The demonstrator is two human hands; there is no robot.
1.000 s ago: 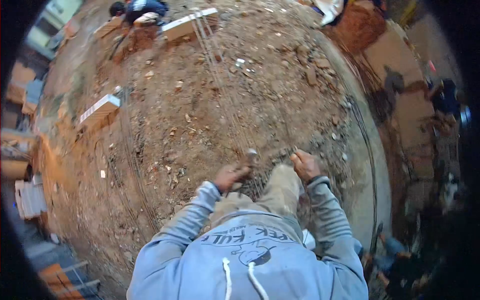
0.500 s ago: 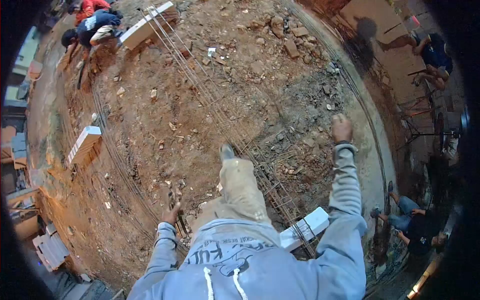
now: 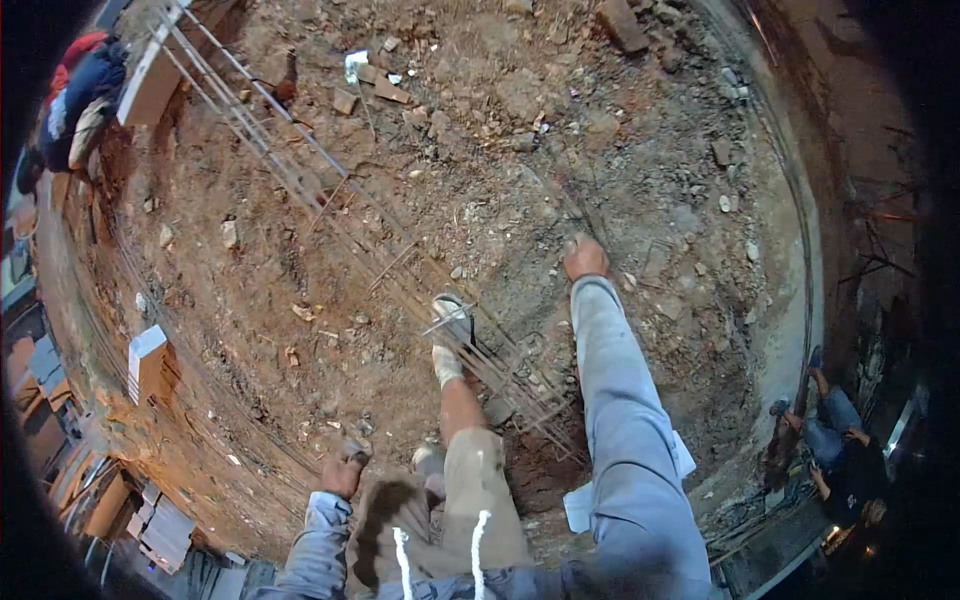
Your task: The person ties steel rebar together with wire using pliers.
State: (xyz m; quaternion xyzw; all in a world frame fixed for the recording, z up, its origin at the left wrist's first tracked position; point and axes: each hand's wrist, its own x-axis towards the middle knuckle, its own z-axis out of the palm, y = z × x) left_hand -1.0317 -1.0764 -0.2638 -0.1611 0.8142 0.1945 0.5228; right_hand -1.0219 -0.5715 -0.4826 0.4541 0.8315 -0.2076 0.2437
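Note:
My right hand (image 3: 585, 257) is stretched forward over the rubble, right of the long rebar cage (image 3: 392, 265). Its fingers are curled closed, and whatever they may hold is too small to make out. Low on the left, my left hand (image 3: 345, 473) is closed beside my leg, above the dirt. A dark shape shows at its fingers, but I cannot name it. One foot (image 3: 447, 335) is at the rebar cage, among its bars. Partly behind my right sleeve, a white block (image 3: 578, 507) lies near the cage's near end.
Another white-topped block (image 3: 148, 358) stands at left, beside thin bars along the ground. A long pale block (image 3: 160, 70) supports the cage's far end. Co-workers crouch at upper left (image 3: 85, 95) and lower right (image 3: 845, 440). Broken bricks (image 3: 622, 25) and stones litter the dirt.
My right hand has moved left, closer to the rebar cage. My left hand is lower. My view has shifted and tilted, and a foot now shows at the cage's bars.

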